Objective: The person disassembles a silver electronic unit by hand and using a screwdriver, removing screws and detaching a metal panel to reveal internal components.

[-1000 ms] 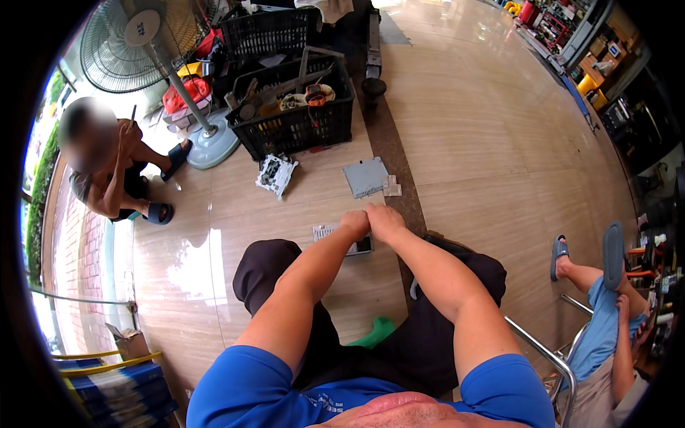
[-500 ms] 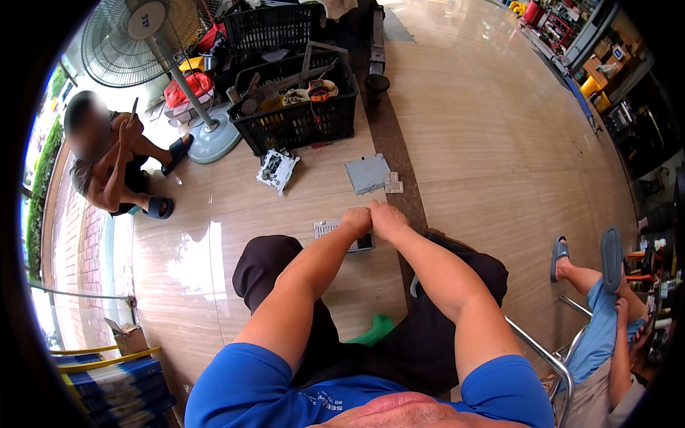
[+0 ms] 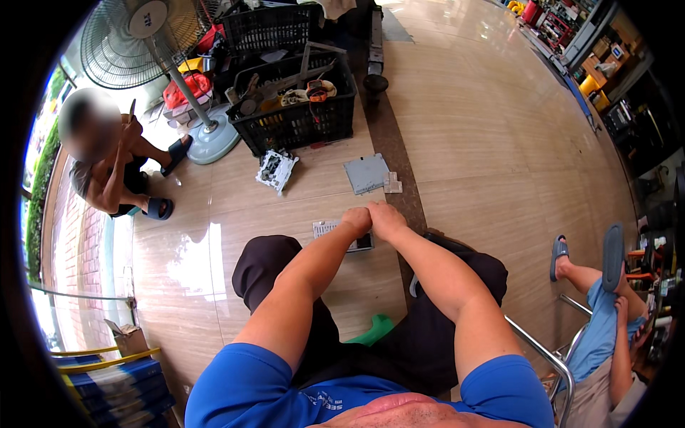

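My left hand (image 3: pixel 357 220) and my right hand (image 3: pixel 386 220) meet in front of my knees, fingers curled and closed. Whatever they grip is hidden behind the fingers. Beneath them, partly covered by my left hand and forearm, a grey box-like device (image 3: pixel 325 227) with a slotted light panel lies on the floor. Just beyond the hands lies a flat grey square panel (image 3: pixel 367 174), with a small beige piece (image 3: pixel 393 183) at its right corner. A white plastic frame part (image 3: pixel 277 170) with dark openings rests farther left.
A black crate (image 3: pixel 300 118) full of tools stands beyond the parts, beside a pedestal fan (image 3: pixel 211 127). One person (image 3: pixel 100 167) sits at the left; another person's legs (image 3: pixel 603 299) show at the right. A green object (image 3: pixel 372 329) lies between my legs. Stacked blue boxes (image 3: pixel 118 381) stand lower left.
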`<state>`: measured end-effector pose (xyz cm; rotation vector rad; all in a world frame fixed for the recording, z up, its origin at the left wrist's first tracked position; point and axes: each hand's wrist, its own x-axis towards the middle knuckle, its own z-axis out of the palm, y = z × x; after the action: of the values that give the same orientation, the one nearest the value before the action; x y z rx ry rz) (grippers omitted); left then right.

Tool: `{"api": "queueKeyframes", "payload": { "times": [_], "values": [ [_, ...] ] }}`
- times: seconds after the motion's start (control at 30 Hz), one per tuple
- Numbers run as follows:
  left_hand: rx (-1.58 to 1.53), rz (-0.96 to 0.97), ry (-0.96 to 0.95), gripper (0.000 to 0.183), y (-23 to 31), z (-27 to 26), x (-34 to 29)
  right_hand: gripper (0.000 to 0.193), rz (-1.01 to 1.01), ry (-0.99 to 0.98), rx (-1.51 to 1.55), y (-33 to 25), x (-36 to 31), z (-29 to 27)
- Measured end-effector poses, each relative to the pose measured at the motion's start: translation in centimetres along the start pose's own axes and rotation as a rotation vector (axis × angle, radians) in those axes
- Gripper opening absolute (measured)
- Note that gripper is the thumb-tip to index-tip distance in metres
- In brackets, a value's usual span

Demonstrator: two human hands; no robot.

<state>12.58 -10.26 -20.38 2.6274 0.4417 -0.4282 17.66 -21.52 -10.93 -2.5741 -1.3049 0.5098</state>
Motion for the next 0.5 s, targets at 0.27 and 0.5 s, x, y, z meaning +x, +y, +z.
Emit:
{"api": "queueKeyframes", "payload": {
  "times": [0.27, 0.5],
  "values": [
    [-0.013, 0.023, -0.018, 0.025, 1.1, -1.4, -0.8, 0.024, 0.098, -0.097, -0.065, 0.2, 0.2, -0.3],
    [0.002, 0.027, -0.032, 0.025, 0.2, 0.8, 1.0, 0.022, 0.099, -0.079, -0.014, 0.3, 0.3, -0.5]
  ]
}}
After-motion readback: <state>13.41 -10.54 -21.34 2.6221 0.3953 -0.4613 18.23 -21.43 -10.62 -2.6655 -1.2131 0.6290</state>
